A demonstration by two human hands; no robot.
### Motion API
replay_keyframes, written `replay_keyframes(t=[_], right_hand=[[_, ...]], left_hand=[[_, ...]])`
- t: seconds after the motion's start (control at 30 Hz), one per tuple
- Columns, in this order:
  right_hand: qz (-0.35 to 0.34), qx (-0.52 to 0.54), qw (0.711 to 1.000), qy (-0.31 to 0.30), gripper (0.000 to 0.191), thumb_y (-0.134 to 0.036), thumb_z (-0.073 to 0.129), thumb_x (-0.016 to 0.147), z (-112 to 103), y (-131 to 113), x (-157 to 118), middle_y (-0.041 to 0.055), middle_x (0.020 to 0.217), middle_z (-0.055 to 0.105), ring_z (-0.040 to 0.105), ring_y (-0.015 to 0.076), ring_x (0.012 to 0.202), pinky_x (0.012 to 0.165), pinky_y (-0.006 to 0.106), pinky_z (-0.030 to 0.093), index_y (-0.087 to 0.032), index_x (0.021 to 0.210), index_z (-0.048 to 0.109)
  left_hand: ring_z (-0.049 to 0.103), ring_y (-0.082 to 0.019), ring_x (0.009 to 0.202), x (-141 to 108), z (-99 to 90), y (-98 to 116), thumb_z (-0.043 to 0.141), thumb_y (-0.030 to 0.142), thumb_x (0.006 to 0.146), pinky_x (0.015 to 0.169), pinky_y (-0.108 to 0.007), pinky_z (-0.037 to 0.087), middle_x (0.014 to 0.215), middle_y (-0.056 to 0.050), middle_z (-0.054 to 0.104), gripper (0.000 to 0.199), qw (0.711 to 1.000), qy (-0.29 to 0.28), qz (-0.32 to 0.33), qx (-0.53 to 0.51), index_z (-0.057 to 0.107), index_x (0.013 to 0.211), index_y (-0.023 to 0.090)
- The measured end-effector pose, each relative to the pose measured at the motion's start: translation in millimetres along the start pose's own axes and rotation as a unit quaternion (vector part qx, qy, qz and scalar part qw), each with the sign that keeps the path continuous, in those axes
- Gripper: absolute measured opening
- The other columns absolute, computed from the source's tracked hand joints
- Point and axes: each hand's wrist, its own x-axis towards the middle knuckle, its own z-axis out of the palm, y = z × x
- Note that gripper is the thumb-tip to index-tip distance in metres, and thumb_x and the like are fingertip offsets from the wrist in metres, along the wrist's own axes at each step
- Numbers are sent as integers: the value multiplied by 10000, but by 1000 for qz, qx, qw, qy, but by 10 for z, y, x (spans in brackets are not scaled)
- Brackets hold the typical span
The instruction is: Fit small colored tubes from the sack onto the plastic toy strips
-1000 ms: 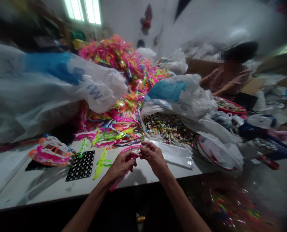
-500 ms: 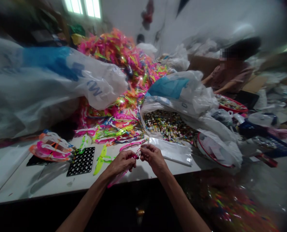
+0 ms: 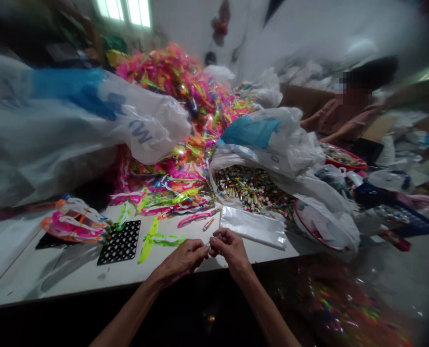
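Note:
Near the table's front edge, my left hand [image 3: 185, 258] is closed, with a pink strip partly showing beneath it. Fingertips almost touching it, my right hand [image 3: 230, 248] is pinched on something small that I cannot make out. Just behind the hands lie a small tube-shaped piece [image 3: 208, 224] and a pink strip [image 3: 196, 217]. A yellow-green plastic piece [image 3: 148, 246] rests to the left of my left hand. Flat clear bags [image 3: 253, 228] lie behind my right hand.
A black perforated mat [image 3: 119, 242] and a pink-orange bundle [image 3: 75, 221] lie left. Behind rises a heap of colourful packed pieces [image 3: 185, 82]. An open bag [image 3: 290, 140] holds many small pieces. A person [image 3: 347, 115] sits at the back right.
Both hands have moved down slightly, toward the table's front edge. The small tube-shaped piece now lies visible on the table behind them. The pink strip under my left hand shows less.

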Motion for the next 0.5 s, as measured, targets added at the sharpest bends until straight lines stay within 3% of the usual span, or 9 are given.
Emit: replay_keyframes(t=[0.27, 0.37, 0.43, 0.5], right_hand=[[-39, -10, 999, -9, 332, -347, 787, 616, 49, -2, -75, -18, 514, 620, 592, 147, 458, 483, 246, 458, -177, 755, 537], [-59, -8, 998, 3, 321, -322, 789, 613, 122, -17, 28, -27, 535, 618, 597, 141, 474, 498, 248, 470, -174, 764, 547], [-61, 22, 998, 22, 332, -317, 796, 600, 162, -45, 166, -27, 568, 623, 611, 140, 500, 519, 251, 484, -168, 773, 555], [-53, 58, 997, 28, 360, -321, 800, 590, 195, -102, 348, -17, 609, 640, 634, 151, 549, 547, 259, 499, -166, 811, 562]], left_hand=[[342, -70, 473, 39, -168, -58, 497, 491, 819, 461, -197, 270, 527, 62, 418, 369, 997, -67, 33, -1, 569, 782, 131], [443, -97, 542, 126, -309, -23, 465, 475, 835, 521, -215, 353, 625, 19, 513, 373, 994, -65, 41, 80, 605, 842, 130], [538, -151, 686, 174, -407, 36, 453, 466, 838, 640, -264, 420, 754, -33, 595, 376, 980, 14, 81, 179, 621, 910, 137], [553, -216, 923, 186, -494, 126, 465, 450, 832, 817, -334, 414, 985, -98, 619, 398, 944, 154, 148, 251, 604, 1028, 134]])
